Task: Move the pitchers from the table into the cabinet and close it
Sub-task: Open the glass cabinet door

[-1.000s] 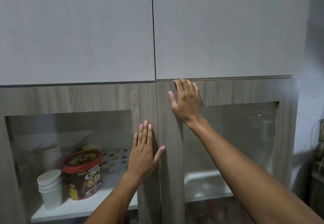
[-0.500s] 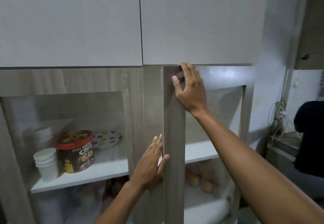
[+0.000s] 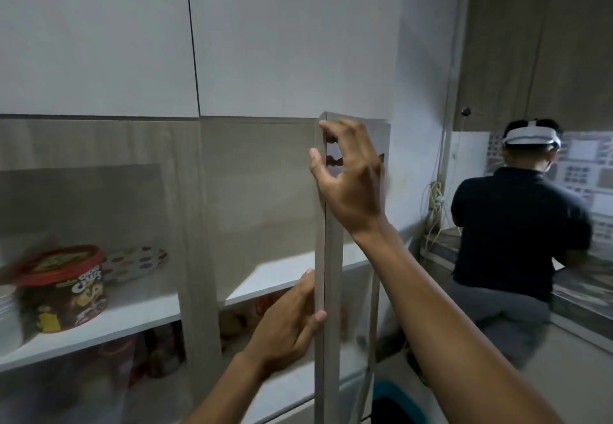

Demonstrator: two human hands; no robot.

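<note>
The cabinet door is seen edge-on, swung open, and is gripped at its top by the right hand at 1 o'clock, fingers curled around the edge. Its edge is pinched lower down by the left hand at 6 o'clock. No pitchers are seen; a tub is shelved at 9 o'clock.

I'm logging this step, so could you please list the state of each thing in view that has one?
Right cabinet door: swung open, edge toward camera.
Left cabinet door: closed.
Upper cabinet doors: closed.
Right hand: gripping the open door's top edge.
Left hand: gripping the door's edge lower down.
Cereal tub: upright, lid on.
</note>
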